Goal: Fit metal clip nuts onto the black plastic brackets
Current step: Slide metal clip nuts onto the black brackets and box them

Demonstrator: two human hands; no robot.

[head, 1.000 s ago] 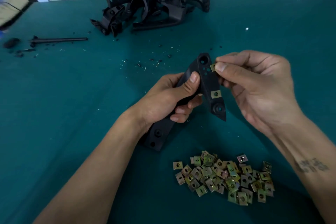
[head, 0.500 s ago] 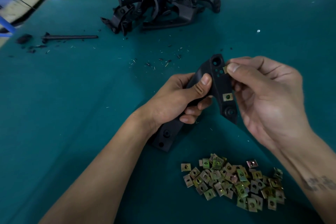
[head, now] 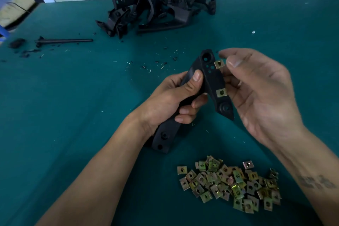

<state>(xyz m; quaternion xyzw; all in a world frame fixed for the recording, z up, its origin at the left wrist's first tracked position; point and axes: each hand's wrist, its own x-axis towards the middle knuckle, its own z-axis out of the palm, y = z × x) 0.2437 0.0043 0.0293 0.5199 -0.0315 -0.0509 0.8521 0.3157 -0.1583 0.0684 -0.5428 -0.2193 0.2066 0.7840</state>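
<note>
My left hand (head: pixel 176 99) grips a long black plastic bracket (head: pixel 211 77) around its middle and holds it tilted above the table. Two brass-coloured clip nuts sit on the bracket's right edge: an upper clip nut (head: pixel 219 64) near the top hole and a lower clip nut (head: pixel 221 92). My right hand (head: pixel 260 95) is just right of the bracket with its palm turned up and its fingers relaxed. Its thumb tip is a little off the upper clip nut, and it holds nothing. A heap of loose clip nuts (head: pixel 231 183) lies near the front edge.
A pile of black plastic brackets (head: pixel 157 7) lies at the back of the green table (head: pixel 73 97). A black rod (head: pixel 64 40) and dark scraps lie at the left. Small shavings are scattered mid-table. A cardboard box (head: pixel 14 5) stands off the far left corner.
My right hand was pinching the upper clip nut against the bracket's edge; now its fingers have spread and drawn slightly away, leaving the clip nut on the bracket. My left hand keeps its grip.
</note>
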